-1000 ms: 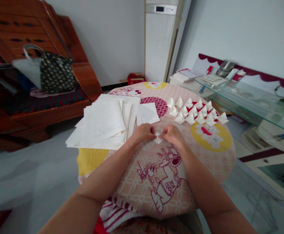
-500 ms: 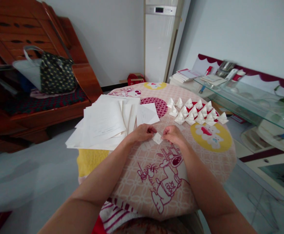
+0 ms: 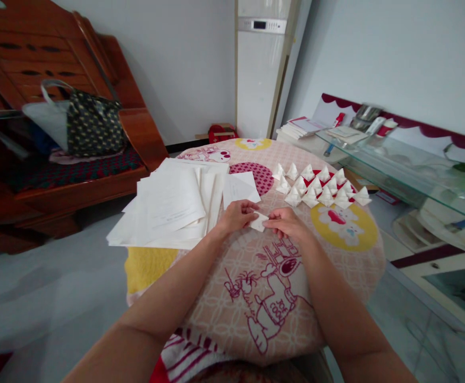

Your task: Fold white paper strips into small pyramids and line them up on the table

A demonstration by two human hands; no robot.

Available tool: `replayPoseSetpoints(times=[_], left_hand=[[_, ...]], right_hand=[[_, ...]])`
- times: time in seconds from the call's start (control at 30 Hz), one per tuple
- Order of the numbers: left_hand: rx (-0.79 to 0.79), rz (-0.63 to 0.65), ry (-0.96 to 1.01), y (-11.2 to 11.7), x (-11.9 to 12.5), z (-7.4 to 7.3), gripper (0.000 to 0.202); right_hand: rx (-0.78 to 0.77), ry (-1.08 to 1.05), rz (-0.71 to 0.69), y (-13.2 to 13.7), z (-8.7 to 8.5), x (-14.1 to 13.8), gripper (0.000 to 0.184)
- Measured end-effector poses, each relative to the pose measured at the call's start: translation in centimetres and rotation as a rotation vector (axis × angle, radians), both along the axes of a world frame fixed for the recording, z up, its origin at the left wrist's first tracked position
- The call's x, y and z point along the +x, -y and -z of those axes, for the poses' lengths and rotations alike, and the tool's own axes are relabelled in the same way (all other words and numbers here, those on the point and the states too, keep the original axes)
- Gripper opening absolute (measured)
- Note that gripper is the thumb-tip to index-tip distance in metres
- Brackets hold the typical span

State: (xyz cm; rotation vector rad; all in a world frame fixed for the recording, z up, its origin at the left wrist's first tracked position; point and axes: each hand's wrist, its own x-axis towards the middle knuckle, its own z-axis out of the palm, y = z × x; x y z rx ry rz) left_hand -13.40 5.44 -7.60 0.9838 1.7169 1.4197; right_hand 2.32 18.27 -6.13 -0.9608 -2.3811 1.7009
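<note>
From where I stand, the right hand [image 3: 288, 222] has thumb and forefinger nearly closed on the near-right edge of a small paper square [image 3: 259, 222], its other fingers curled in, while the left hand [image 3: 238, 215] has brought its thumb onto the opposite side, fingers bent close behind. Half a second ago the left fingertips sat at the square's edge and more of its face showed; now the left thumb covers part of it and the square sits tilted between both hands. I'd judge that it is now steadied from two sides for folding or creasing, though whether it clears the cloth I can't tell. It is just right of the paper stack [image 3: 164, 205], my landmark. A loose sheet [image 3: 240, 186] meets the stack's right edge; well to its right stand rows of pointed folded pieces [image 3: 315, 186]. Left of the stack is a wooden bench [image 3: 144, 141]; far right, a glass shelf [image 3: 407, 162].
</note>
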Motion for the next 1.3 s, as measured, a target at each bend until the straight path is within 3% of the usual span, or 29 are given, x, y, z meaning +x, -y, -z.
replayPoseSetpoints(times=[0.17,0.33,0.43,0.53,0.67,0.77,0.87,1.0,1.13,1.3], left_hand=[[0.089,-0.004,0.313,0.3,0.3,-0.8,0.016],[0.056,0.003,0.422,0.2,0.3,-1.0,0.019],[0.059,-0.010,0.415,0.2,0.3,-0.8,0.019],[0.001,-0.049,0.359,0.3,0.3,-0.9,0.022],[-0.021,-0.045,0.453,0.5,0.5,-1.4,0.031],[-0.017,-0.039,0.505,0.6,0.5,-1.7,0.024],[-0.015,-0.064,0.492,0.6,0.2,-1.5,0.019],[-0.027,-0.047,0.430,0.6,-0.2,-1.1,0.028],[-0.082,0.049,0.326,0.6,-0.1,-0.7,0.029],[-0.162,0.169,0.083,0.5,0.2,-0.2,0.027]], right_hand=[[-0.122,-0.252,-0.001,0.4,0.3,-0.5,0.031],[-0.044,-0.370,0.063,0.7,1.1,-1.3,0.031],[0.111,-0.336,0.094,0.8,1.1,-1.3,0.025],[0.383,-0.300,0.093,1.0,0.5,-1.1,0.026],[0.749,-0.332,0.008,1.6,-0.2,-1.0,0.027],[0.856,-0.318,-0.089,2.1,-0.1,-1.1,0.019],[0.791,-0.328,-0.146,2.2,0.1,-1.2,0.023],[0.429,-0.330,-0.109,1.4,0.3,-1.2,0.036],[0.083,-0.223,-0.072,0.5,0.8,-0.8,0.025],[-0.008,-0.090,-0.043,0.6,1.0,-0.6,0.007]])
